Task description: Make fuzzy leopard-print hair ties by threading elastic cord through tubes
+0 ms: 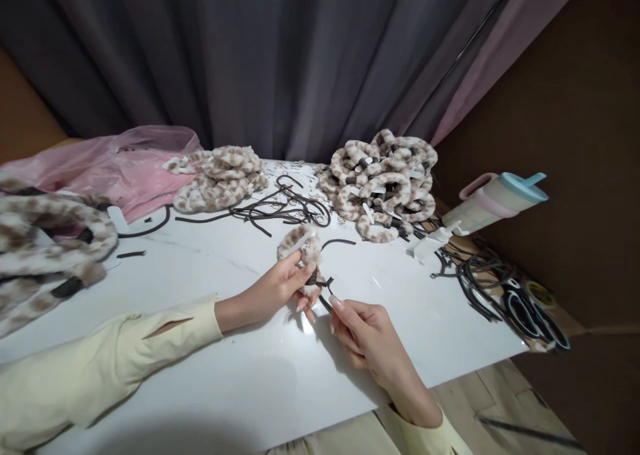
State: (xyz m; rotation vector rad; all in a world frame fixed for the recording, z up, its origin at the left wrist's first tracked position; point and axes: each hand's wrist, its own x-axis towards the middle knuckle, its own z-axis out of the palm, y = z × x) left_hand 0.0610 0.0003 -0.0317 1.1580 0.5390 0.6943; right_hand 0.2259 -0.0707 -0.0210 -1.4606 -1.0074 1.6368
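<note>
My left hand [283, 287] is closed around a furry leopard-print scrunchie [301, 244] with a white tag, held just above the white table [210, 375]. My right hand [363, 331] pinches the end of a thin dark elastic cord [326, 296] that runs out of the scrunchie. The two hands sit close together near the middle of the table. Both arms wear pale yellow sleeves.
Piles of similar furry scrunchies lie at the back centre [220, 177], back right [383, 181] and far left [45, 241]. Loose dark cords [280, 209] are scattered between them. A pink plastic bag [120, 165], a pink lidded cup [493, 200] and scissors [533, 311] border the table.
</note>
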